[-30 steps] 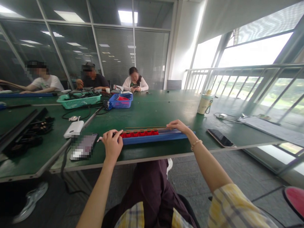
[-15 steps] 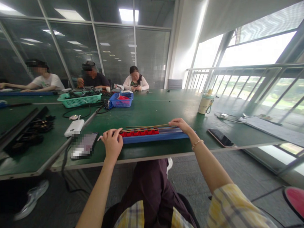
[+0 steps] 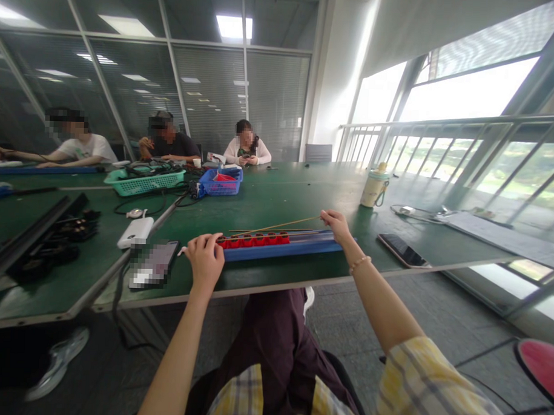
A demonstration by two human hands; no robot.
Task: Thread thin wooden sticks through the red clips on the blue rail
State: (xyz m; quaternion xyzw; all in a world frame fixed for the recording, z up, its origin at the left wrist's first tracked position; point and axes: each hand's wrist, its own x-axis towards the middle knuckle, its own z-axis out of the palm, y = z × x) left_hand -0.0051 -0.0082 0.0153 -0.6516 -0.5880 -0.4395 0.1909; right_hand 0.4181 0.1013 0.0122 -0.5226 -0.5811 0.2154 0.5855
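Note:
My right hand (image 3: 335,226) pinches the right end of a thin yellow-brown stick (image 3: 289,222), which slants down to the left over a long blue tray (image 3: 284,252). A row of red cup-like pieces (image 3: 258,240) sits in the tray's left and middle part. Clear or silvery rods lie in its right part. My left hand (image 3: 205,257) is closed around the tray's left end, fingertips by the first red piece; its fingers hide that end. Another thin stick lies behind the tray on the green table (image 3: 265,280).
Left of the tray lie a phone (image 3: 162,259) and a white power bank (image 3: 135,233). Green (image 3: 146,183) and blue (image 3: 230,188) baskets stand farther back. A bottle (image 3: 373,189) and another phone (image 3: 400,249) are at the right. Several people sit across the table.
My right hand has risen slightly and moved right, lifting the stick's right end away from the tray. My left hand and the tray have stayed put.

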